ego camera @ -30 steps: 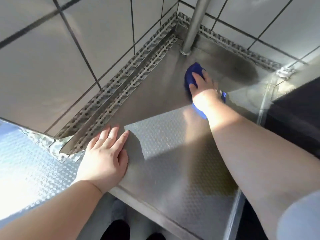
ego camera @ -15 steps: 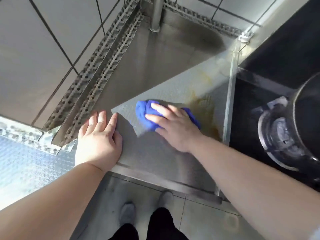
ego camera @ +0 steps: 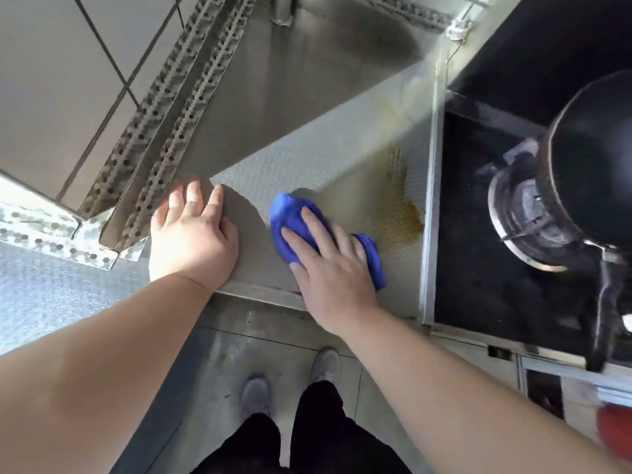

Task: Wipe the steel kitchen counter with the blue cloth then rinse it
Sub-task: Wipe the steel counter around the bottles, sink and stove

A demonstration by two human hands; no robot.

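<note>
The right hand (ego camera: 328,268) presses flat on the blue cloth (ego camera: 290,213) to rub the desk (ego camera: 325,155), with the yellow stain (ego camera: 396,206) at three o'clock, while the left hand (ego camera: 193,230) lies open, steadying.

Both bare forearms reach forward from the bottom corners. The left hand (ego camera: 191,234) lies palm down and flat near the front edge of the desk (ego camera: 325,155), fingers (ego camera: 193,196) straight and close together, pointing away from the body. The right hand (ego camera: 328,268) lies palm down just beside it, fingers extended and slightly spread, pressing on the blue cloth (ego camera: 290,213).
</note>
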